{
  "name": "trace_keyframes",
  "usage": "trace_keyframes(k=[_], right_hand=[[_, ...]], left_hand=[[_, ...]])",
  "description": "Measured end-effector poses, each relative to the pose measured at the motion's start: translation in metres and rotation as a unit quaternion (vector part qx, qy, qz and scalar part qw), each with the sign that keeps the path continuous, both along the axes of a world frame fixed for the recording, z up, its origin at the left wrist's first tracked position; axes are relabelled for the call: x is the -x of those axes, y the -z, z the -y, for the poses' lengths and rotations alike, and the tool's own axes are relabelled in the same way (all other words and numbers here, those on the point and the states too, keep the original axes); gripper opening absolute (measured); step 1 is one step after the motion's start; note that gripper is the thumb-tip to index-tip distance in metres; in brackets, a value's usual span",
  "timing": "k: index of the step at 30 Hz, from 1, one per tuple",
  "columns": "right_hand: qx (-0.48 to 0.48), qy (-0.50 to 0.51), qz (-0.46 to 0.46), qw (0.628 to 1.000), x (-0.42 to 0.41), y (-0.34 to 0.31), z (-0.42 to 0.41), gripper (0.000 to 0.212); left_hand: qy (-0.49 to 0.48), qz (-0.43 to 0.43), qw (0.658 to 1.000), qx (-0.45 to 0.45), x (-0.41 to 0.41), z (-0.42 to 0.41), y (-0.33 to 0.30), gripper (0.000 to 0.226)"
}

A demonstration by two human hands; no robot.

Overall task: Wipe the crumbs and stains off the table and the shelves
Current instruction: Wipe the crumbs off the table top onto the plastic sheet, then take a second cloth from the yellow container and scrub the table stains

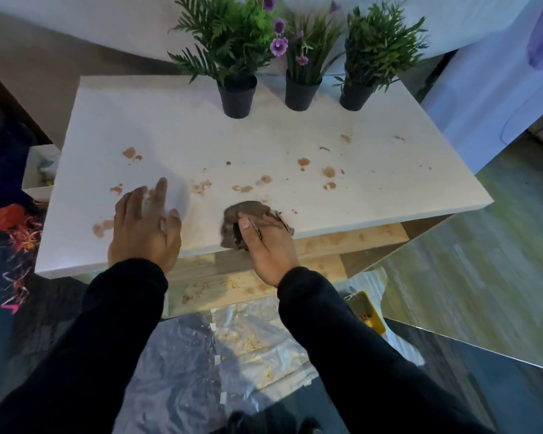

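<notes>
Nearest to me are my two black sleeves (113,339), reaching forward over a crinkled plastic sheet (232,349) spread on the floor and speckled with yellowish crumbs. My left hand (143,225) lies flat on the white counter (201,136) near its front edge, fingers straight and spread, holding nothing. My right hand (268,245) sits at the front edge too, its fingers curled round a bunched brown cloth (248,214) that presses on the counter top.

Brown stains (328,172) are scattered across the middle and right of the counter, with more blotches (102,228) just left of my left hand. Below the counter's front edge I see a wooden shelf (326,242) carrying faint brown marks, and a lower wooden board (220,286) with crumbs on it.

At the far side of the counter three black pots (298,95) stand in a row, each with a green plant; the middle one has purple flowers (278,45). A yellow object (369,314) lies on the floor by my right sleeve; I cannot tell what it is.
</notes>
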State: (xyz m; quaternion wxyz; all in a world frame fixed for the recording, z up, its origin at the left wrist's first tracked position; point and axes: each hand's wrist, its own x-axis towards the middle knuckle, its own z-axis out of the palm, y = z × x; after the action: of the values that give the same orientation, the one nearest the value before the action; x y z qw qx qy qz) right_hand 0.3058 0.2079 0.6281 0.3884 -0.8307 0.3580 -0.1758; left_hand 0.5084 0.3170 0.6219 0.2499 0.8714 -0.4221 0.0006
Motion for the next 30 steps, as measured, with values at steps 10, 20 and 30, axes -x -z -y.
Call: trace_keyframes(k=[10, 20, 30], right_hand=[[-0.141, 0.068, 0.135, 0.978, 0.042, -0.001, -0.005, 0.049], [-0.513, 0.423, 0.291, 0.688, 0.226, 0.093, 0.054, 0.065], [-0.577, 0.469, 0.368, 0.559, 0.397, 0.15, 0.129, 0.066]], left_hand=[[-0.067, -0.046, 0.974, 0.21, 0.033, -0.007, 0.01, 0.041], [0.13, -0.081, 0.968, 0.2, 0.23, 0.064, 0.021, 0.031], [0.131, -0.203, 0.97, 0.0, 0.369, 0.124, 0.097, 0.015]])
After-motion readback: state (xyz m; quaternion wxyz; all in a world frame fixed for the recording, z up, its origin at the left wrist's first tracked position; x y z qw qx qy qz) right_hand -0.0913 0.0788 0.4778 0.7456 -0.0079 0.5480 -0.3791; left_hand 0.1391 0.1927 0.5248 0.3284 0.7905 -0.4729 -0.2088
